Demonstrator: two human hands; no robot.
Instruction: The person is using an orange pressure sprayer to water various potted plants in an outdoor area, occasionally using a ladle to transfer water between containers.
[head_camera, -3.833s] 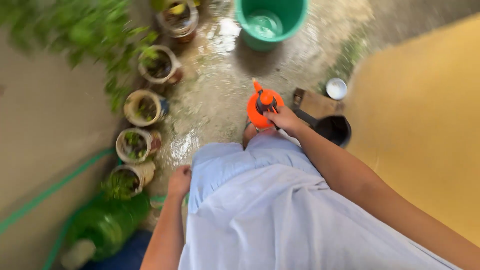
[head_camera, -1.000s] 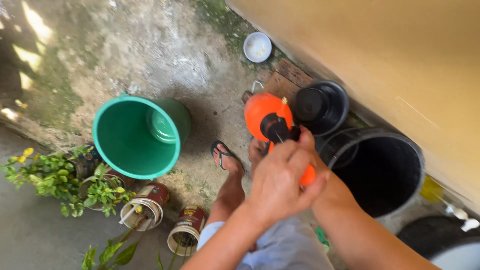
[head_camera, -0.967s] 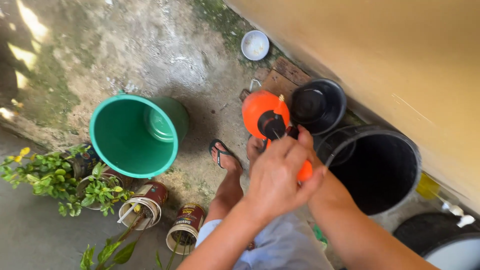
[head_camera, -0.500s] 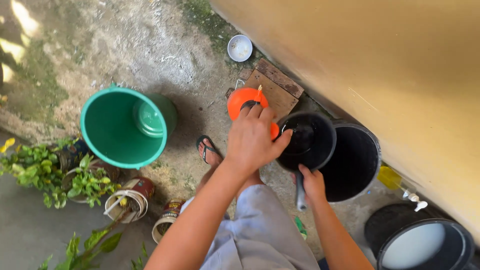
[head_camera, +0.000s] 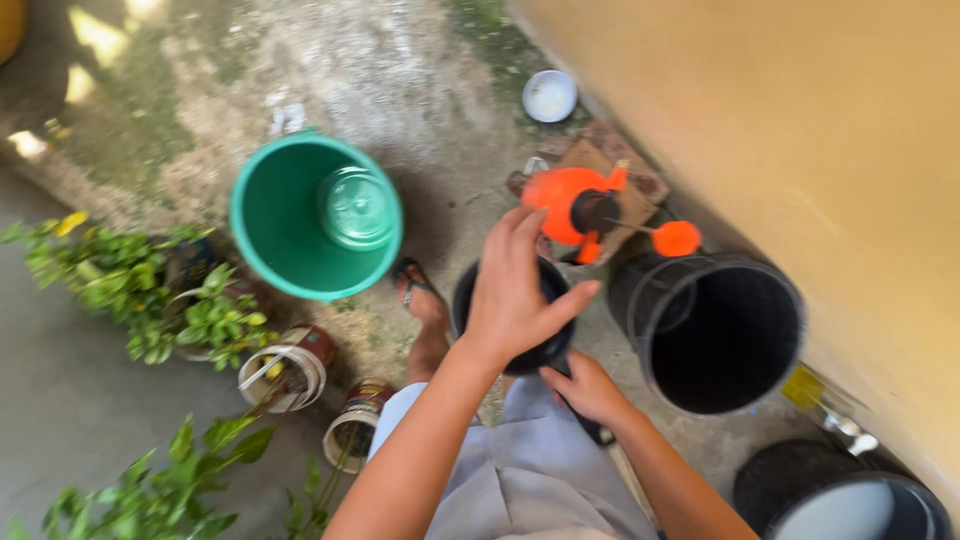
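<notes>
The person's left hand (head_camera: 520, 285) is hovering with its fingers spread and loose, gripping nothing, its palm lying over the mouth of a black dipper (head_camera: 470, 300). The right hand (head_camera: 588, 388) is sitting just below and to the right of it, curled around the dipper's black handle (head_camera: 595, 430). The dipper's long axis is running from the bowl under the left palm down through the right fist toward the person's body, with the open bowl facing up and the handle pointing back at the pale blue shorts (head_camera: 520, 480).

Just beyond the left fingertips an orange pressure sprayer (head_camera: 560, 195) is resting on a wooden board (head_camera: 640, 185); its dark pump top is aiming up at the camera, and its orange nozzle tip (head_camera: 677, 238) is sticking out to the right, toward the yellow wall (head_camera: 800, 120). To the right of both hands a large black bucket (head_camera: 715, 330) is standing open and upright, close to the sprayer. A small white bowl (head_camera: 549, 95) is lying further off, past the sprayer.

Left of the left hand a green bucket (head_camera: 290, 250) is standing on the wet concrete, holding a green lid. A sandalled foot (head_camera: 420, 305) is showing between that bucket and the dipper. Further left, tin-can planters (head_camera: 295, 365) with leafy plants (head_camera: 130, 290) are crowding the ground. A second dark tub (head_camera: 850, 505) is peeking in at the lower right corner.
</notes>
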